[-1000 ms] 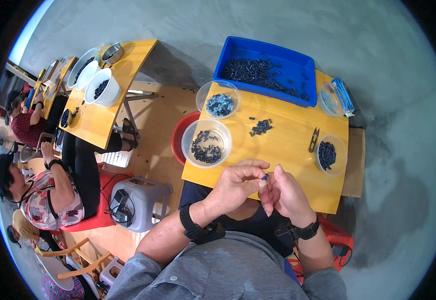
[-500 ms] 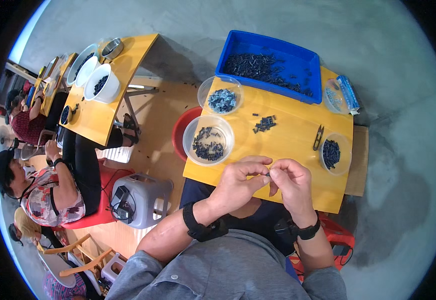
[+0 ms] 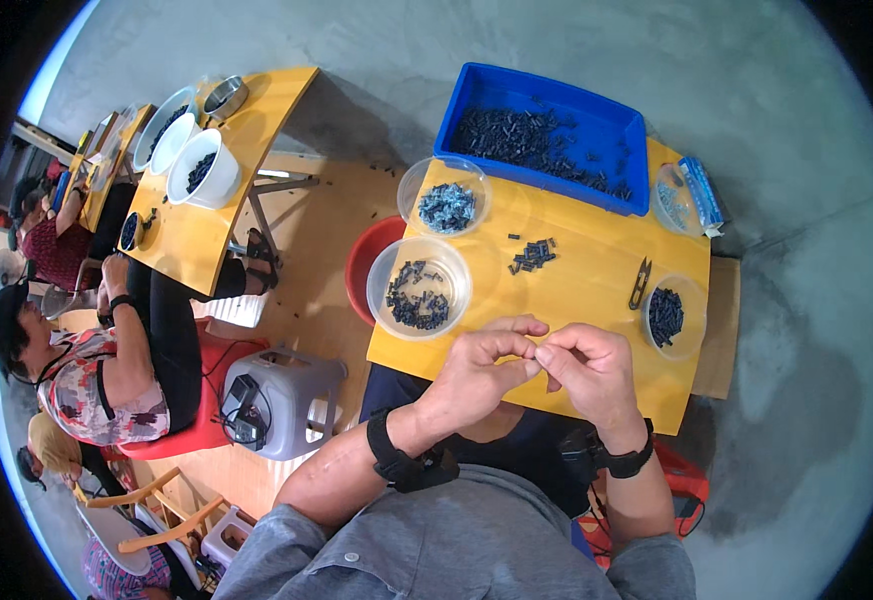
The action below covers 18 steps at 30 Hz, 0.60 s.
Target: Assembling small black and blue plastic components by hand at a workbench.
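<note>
My left hand (image 3: 479,368) and my right hand (image 3: 589,372) meet over the near edge of the yellow table (image 3: 597,265), thumbs and forefingers pinched together at the tips. Whatever lies between the fingertips is hidden. Just beyond my hands is a small loose pile of black rectangular parts (image 3: 533,256). Left of it, a clear round tub (image 3: 449,270) holds more black parts. A second clear tub (image 3: 417,180) behind it holds pale blue and dark pieces. To the right are black thread snips (image 3: 641,284) and a clear tub (image 3: 695,318) of black parts.
A blue tray (image 3: 557,85) of black parts stands at the table's far edge. Beside it sit a tub with small blue bits (image 3: 672,205) and a blue box (image 3: 701,195). A red bucket (image 3: 362,270) stands left of the table. Other people sit by a table (image 3: 267,110) at left.
A small dark bit that showed between my fingertips is now covered by them. My hands stay together in nearly the same place. The view has shifted slightly.
</note>
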Each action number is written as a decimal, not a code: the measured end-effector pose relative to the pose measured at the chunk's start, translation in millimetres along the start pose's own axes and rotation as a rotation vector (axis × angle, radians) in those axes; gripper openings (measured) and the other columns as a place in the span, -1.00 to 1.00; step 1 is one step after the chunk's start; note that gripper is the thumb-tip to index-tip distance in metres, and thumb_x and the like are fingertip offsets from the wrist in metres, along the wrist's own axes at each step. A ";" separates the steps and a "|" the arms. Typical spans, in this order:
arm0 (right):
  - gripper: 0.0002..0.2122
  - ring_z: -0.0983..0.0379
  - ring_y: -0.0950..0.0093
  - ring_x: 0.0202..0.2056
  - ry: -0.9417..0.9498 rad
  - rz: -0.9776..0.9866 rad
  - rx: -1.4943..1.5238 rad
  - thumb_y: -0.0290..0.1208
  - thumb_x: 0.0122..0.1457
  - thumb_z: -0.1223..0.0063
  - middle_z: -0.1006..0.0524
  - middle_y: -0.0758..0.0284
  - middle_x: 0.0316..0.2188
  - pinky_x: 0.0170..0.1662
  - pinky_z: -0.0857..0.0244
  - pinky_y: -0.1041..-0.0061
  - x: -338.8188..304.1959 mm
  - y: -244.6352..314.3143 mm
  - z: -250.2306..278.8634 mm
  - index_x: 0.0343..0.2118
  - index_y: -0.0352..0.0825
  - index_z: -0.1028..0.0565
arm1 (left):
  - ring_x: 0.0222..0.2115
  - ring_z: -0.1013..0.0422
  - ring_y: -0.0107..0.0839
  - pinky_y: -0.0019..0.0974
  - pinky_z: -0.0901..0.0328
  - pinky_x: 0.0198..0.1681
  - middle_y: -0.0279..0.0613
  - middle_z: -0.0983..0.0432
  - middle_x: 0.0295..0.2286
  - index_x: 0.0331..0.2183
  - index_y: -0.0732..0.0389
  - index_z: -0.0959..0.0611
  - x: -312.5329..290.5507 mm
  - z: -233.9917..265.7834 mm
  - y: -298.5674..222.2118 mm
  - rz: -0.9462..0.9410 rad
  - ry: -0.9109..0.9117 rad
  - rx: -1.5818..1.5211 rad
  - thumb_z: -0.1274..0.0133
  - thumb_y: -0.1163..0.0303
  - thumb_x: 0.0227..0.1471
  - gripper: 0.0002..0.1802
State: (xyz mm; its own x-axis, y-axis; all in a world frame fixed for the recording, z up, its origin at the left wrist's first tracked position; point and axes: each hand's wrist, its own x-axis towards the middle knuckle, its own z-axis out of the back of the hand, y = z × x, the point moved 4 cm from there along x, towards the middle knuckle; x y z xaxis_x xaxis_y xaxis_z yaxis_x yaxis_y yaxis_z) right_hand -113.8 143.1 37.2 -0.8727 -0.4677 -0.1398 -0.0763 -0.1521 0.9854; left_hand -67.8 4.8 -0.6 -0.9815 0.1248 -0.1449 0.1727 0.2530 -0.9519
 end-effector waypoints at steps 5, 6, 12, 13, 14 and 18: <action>-0.81 -0.36 0.71 -0.65 0.021 -0.001 0.120 -0.38 0.17 -0.07 -0.45 0.42 -0.66 -0.61 -0.23 0.73 3.0 5.7 1.9 -0.46 -0.42 -0.50 | -0.02 -0.29 -0.43 -0.39 -0.19 0.01 -0.11 -0.34 -0.02 -0.38 0.32 -0.62 2.9 -2.8 -10.2 -0.027 -0.026 -0.001 -0.04 0.64 -0.01 -0.90; -0.81 -0.36 0.71 -0.65 0.020 0.002 0.119 -0.38 0.17 -0.07 -0.45 0.42 -0.66 -0.61 -0.23 0.73 3.0 6.0 3.3 -0.46 -0.42 -0.50 | -0.01 -0.27 -0.42 -0.37 -0.17 0.03 -0.09 -0.33 -0.01 -0.39 0.31 -0.61 3.5 -3.4 -12.3 -0.040 -0.023 -0.025 -0.04 0.64 -0.01 -0.91; -0.44 -0.32 0.57 -0.79 0.202 -0.400 0.562 0.11 0.23 0.27 -0.43 0.31 -0.69 -0.74 -0.24 0.63 -7.1 -30.1 -3.6 -0.50 -0.41 -0.45 | 0.02 -0.25 -0.39 -0.33 -0.14 0.06 -0.05 -0.32 0.02 -0.41 0.29 -0.61 3.0 -5.2 -17.8 -0.061 -0.006 -0.016 -0.03 0.64 -0.01 -0.91; -0.42 -0.29 0.56 -0.81 0.280 -0.458 0.667 0.13 0.23 0.29 -0.41 0.31 -0.72 -0.76 -0.23 0.63 -9.8 -35.0 -8.6 -0.52 -0.40 -0.43 | 0.02 -0.25 -0.39 -0.33 -0.14 0.06 -0.05 -0.32 0.02 -0.41 0.29 -0.61 2.0 -6.8 -18.4 -0.058 -0.001 -0.017 -0.03 0.64 -0.01 -0.91; -0.41 -0.27 0.55 -0.84 0.358 -0.515 0.772 0.16 0.22 0.32 -0.39 0.31 -0.74 -0.78 -0.22 0.62 -13.4 -37.0 -13.5 -0.55 -0.39 -0.42 | 0.03 -0.25 -0.38 -0.31 -0.14 0.06 -0.05 -0.32 0.02 -0.41 0.29 -0.61 0.7 -8.7 -17.3 -0.012 0.009 -0.089 -0.03 0.64 -0.01 -0.90; -0.42 -0.24 0.57 -0.85 0.419 -0.570 0.838 0.16 0.22 0.31 -0.32 0.36 -0.80 -0.79 -0.21 0.62 -17.9 -30.2 -20.1 -0.61 -0.34 -0.37 | 0.06 -0.23 -0.36 -0.30 -0.13 0.07 -0.05 -0.33 0.02 -0.39 0.29 -0.62 -3.8 -11.4 -16.5 0.046 0.085 -0.183 -0.02 0.64 -0.01 -0.89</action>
State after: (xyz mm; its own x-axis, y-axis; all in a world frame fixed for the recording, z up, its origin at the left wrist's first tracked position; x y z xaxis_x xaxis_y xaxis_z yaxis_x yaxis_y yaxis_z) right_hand -86.2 138.6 8.0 -0.3847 -0.7995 -0.4613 -0.8584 0.1262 0.4971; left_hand -66.0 11.0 18.7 -0.9633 0.2182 -0.1563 0.2364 0.4140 -0.8790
